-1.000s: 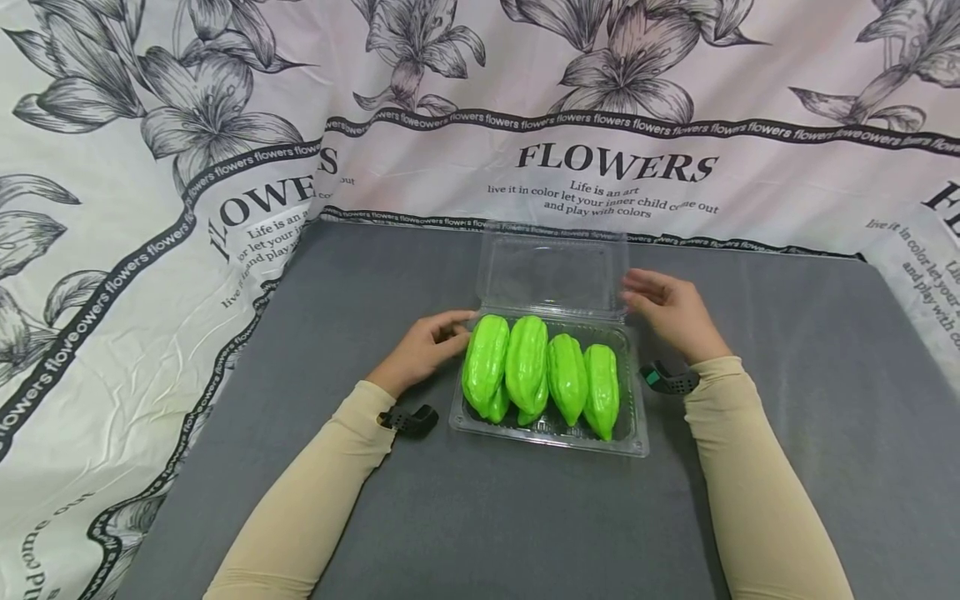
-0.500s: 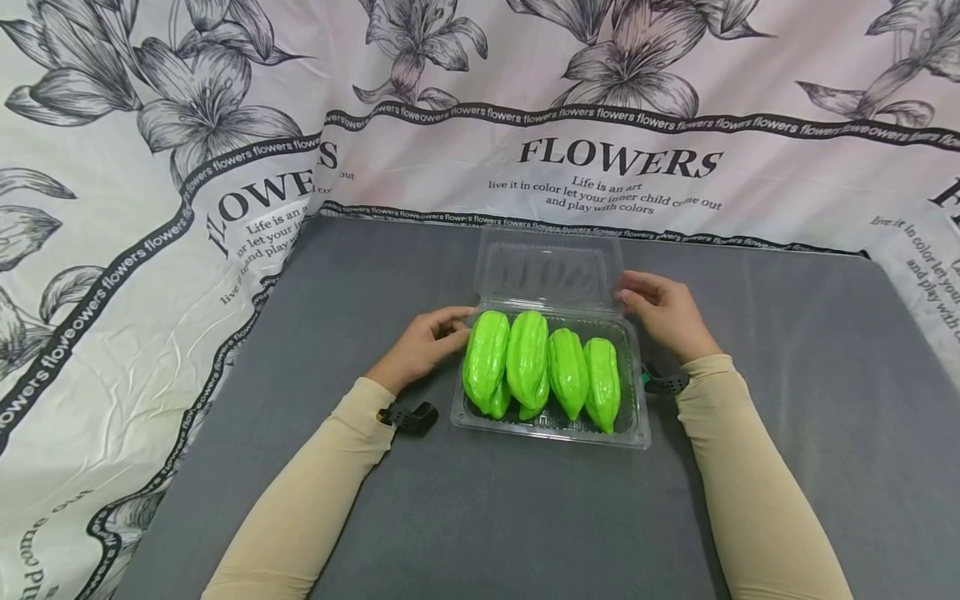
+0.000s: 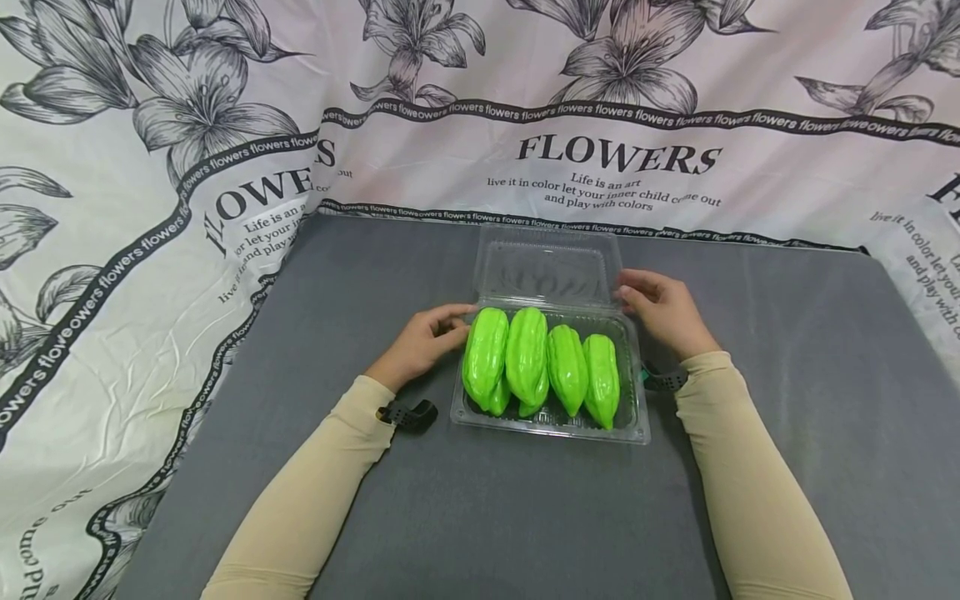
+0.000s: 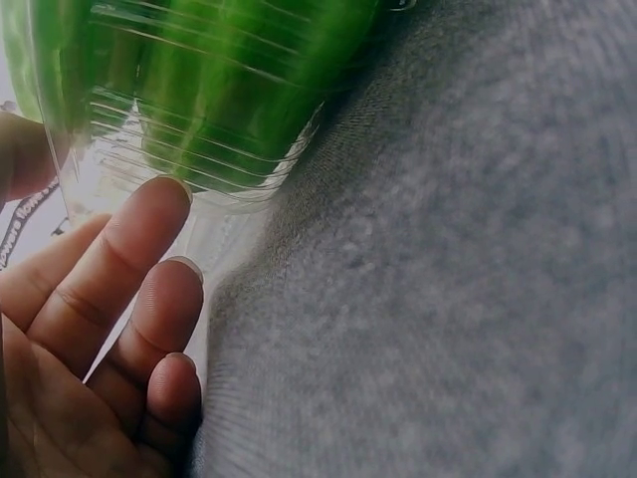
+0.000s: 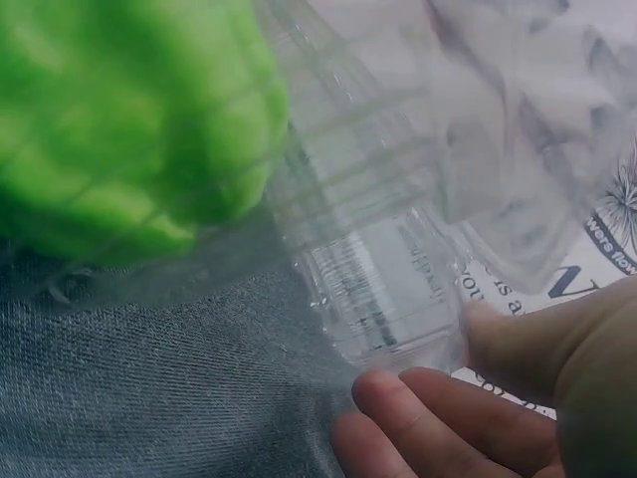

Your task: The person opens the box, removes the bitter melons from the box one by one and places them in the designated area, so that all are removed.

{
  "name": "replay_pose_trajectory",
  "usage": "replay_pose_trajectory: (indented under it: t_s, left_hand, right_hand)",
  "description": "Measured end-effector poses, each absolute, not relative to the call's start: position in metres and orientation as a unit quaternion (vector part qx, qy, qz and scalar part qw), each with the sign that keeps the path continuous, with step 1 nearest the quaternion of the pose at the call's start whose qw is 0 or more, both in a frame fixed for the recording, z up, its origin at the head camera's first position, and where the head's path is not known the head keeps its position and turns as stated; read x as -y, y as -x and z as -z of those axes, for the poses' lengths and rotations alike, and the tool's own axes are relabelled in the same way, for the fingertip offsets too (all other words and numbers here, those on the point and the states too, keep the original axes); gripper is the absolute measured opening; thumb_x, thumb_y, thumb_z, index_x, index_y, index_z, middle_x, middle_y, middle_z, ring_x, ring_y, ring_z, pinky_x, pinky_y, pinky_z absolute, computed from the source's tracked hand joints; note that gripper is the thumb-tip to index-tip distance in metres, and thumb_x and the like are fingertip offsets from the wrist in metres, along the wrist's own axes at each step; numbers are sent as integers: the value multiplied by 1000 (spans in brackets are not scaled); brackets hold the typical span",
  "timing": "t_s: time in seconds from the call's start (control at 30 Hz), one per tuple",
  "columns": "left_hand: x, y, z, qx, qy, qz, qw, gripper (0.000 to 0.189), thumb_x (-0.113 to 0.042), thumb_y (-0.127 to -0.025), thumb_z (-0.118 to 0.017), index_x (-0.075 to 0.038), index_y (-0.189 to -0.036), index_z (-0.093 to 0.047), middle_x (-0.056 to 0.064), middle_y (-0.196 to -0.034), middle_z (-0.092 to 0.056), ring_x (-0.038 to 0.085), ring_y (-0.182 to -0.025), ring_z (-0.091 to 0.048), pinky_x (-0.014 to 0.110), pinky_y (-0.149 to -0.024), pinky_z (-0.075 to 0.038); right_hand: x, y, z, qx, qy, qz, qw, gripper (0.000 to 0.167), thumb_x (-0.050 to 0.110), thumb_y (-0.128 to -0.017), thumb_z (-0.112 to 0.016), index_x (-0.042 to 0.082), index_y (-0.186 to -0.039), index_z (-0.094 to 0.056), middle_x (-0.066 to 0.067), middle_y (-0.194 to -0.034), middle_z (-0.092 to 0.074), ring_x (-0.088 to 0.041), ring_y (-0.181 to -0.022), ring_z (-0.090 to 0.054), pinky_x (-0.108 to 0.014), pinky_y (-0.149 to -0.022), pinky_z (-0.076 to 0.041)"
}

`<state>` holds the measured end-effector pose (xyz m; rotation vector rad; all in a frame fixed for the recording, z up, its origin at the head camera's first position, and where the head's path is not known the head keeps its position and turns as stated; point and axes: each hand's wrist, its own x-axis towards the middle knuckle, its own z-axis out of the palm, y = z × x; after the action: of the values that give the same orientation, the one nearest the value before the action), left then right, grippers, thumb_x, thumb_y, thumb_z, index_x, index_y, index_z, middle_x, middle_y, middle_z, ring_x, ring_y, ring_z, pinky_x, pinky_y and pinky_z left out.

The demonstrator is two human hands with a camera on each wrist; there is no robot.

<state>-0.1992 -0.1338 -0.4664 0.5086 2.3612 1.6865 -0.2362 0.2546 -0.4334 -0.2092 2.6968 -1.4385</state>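
A clear plastic clamshell container (image 3: pixel 551 435) sits on the table, its lid (image 3: pixel 547 262) folded back toward the wall. Inside lie several glossy bright green star fruits (image 3: pixel 527 354), ridged and lined up side by side, with more partly hidden beneath. My left hand (image 3: pixel 423 342) holds the container's back left corner, thumb near the rim and fingertips (image 4: pixel 164 199) at the side wall in the left wrist view. At the hinge on the back right, my right hand (image 3: pixel 667 312) pinches the plastic edge between thumb and fingers, beside a pale label (image 5: pixel 368 279) seen through the plastic.
A grey cloth covers the table (image 3: pixel 480 517). Behind and to the left hangs a white curtain (image 3: pixel 420 158) printed with flowers and lettering, close behind the lid. Black straps (image 3: pixel 408 417) sit on both wrists.
The right hand has moved slightly left, closer to the hinge corner. The lid has shifted a little to the left. The left hand stays at its corner; the view has shifted slightly.
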Motion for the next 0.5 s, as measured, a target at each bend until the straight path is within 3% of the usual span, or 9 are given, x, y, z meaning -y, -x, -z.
replay_pose_trajectory:
  t_s: [0.07,0.13,0.23,0.33,0.5]
  left_hand:
    - [134,199,466,-799,-170,-569,98,44,-15,-106,-63,-2,-148,-59,14,-106,-72,17,-89,-63,34,-82,-52]
    - [134,199,466,-797,-169,-571,98,44,-16,-106,-63,-3,-149,-59,14,-107,-72,18,-89,-63,35,-82,-52]
    - [134,199,466,-796,-170,-572,99,44,-17,-107,-62,-4,-149,-58,13,-107,-72,19,-90,-63,35,-82,-52]
    - [135,199,466,-795,-172,-574,99,44,-17,-107,-62,-4,-149,-58,13,-107,-72,18,-91,-64,34,-82,-52]
    - [135,198,465,-793,-172,-576,99,45,-17,-107,-62,-5,-150,-58,13,-107,-73,17,-91,-64,33,-83,-52]
  right_hand:
    - [-255,237,433,-880,69,469,32,47,22,-113,-51,-1,-154,-50,-26,-142,-62,-13,-102,-71,-15,-83,-55]
    - [-256,236,431,-880,70,468,27,48,24,-113,-51,0,-155,-50,-27,-141,-62,-13,-101,-71,-20,-85,-58]
    - [-258,234,426,-891,76,447,11,51,30,-113,-50,1,-155,-50,-28,-143,-60,-30,-110,-71,-39,-92,-58]
    - [-260,230,416,-903,81,422,-1,56,36,-112,-52,0,-155,-49,-30,-146,-57,-48,-126,-61,-59,-100,-51]
    - [-262,219,392,-917,71,392,-2,60,41,-110,-55,1,-155,-49,-30,-149,-54,-50,-136,-51,-66,-107,-44]
